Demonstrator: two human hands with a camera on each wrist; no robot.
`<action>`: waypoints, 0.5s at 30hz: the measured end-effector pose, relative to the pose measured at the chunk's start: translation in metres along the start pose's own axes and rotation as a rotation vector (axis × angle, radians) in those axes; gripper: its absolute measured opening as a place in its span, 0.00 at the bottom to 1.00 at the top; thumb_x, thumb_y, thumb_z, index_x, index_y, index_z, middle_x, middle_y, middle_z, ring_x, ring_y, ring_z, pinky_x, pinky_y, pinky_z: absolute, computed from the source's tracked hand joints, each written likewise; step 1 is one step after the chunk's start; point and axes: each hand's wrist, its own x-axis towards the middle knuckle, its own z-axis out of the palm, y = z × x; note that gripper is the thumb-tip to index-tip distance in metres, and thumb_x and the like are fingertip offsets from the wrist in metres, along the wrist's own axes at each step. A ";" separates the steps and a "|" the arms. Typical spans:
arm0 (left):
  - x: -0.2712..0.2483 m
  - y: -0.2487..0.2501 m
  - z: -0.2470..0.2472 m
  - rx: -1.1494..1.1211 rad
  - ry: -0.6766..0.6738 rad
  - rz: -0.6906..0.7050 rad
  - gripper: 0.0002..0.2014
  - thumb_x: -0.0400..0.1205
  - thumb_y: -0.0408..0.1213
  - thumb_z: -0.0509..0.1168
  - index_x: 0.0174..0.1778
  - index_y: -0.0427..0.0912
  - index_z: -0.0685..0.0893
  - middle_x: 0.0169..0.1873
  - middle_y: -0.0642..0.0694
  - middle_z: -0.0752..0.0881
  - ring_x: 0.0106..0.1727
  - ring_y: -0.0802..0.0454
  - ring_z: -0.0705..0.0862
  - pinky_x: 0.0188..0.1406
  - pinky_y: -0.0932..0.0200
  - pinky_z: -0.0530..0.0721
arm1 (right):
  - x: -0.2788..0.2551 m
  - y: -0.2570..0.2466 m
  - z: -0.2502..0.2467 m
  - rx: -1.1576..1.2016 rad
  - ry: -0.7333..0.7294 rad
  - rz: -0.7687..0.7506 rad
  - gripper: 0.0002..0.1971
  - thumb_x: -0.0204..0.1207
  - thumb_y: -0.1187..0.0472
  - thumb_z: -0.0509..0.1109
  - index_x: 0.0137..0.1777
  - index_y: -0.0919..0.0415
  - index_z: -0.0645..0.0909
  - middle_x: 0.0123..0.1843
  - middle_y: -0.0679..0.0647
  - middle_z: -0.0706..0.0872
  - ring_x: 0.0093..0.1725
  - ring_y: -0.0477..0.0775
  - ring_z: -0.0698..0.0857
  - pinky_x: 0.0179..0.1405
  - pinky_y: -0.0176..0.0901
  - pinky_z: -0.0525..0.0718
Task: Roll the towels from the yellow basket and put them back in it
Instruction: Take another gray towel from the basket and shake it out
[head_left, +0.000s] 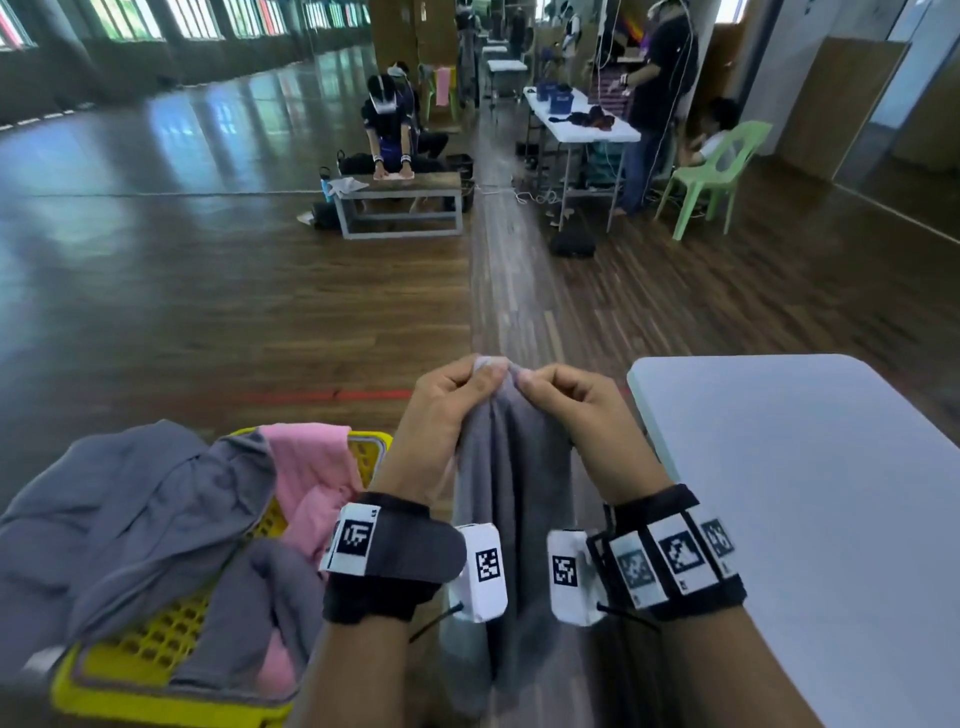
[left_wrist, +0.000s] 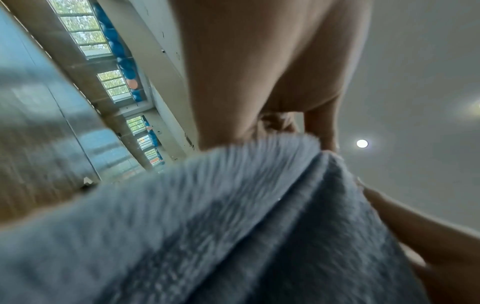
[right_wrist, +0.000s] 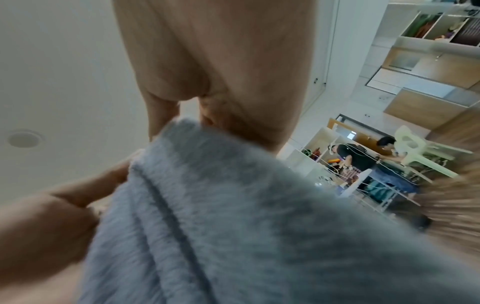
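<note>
I pinch the top edge of the grey towel (head_left: 511, 478) in both grips, left hand (head_left: 441, 415) and right hand (head_left: 587, 421) close together, so it hangs straight between the yellow basket (head_left: 156, 649) and the desk (head_left: 810, 493), probably ready to spread for rolling.

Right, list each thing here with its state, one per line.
Grey towel: unrolled, hanging, top edge pinched by both hands.
Left hand: pinching the towel.
Right hand: pinching the towel.
Yellow basket: holds unrolled towels, some draped over its rim.
Pink towel: crumpled in the basket.
White table: bare where visible.
</note>
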 end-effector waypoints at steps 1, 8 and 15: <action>0.002 -0.001 -0.004 -0.030 0.051 0.005 0.08 0.82 0.37 0.64 0.43 0.36 0.85 0.39 0.39 0.82 0.45 0.46 0.78 0.48 0.54 0.77 | -0.003 0.007 0.000 0.013 -0.042 0.055 0.16 0.80 0.59 0.69 0.42 0.75 0.82 0.35 0.57 0.83 0.38 0.47 0.79 0.38 0.36 0.76; -0.009 -0.020 -0.004 0.158 -0.171 -0.137 0.13 0.81 0.46 0.64 0.48 0.39 0.86 0.46 0.42 0.85 0.50 0.53 0.79 0.53 0.55 0.77 | -0.003 -0.001 -0.004 -0.034 0.066 -0.050 0.11 0.80 0.65 0.70 0.40 0.74 0.83 0.37 0.60 0.87 0.40 0.46 0.83 0.43 0.35 0.79; -0.001 -0.010 -0.015 -0.095 0.117 0.009 0.16 0.81 0.39 0.65 0.44 0.24 0.81 0.40 0.34 0.79 0.45 0.43 0.75 0.46 0.51 0.76 | -0.009 0.018 0.004 0.045 0.019 0.033 0.12 0.81 0.64 0.68 0.43 0.75 0.82 0.38 0.57 0.82 0.41 0.49 0.78 0.44 0.41 0.75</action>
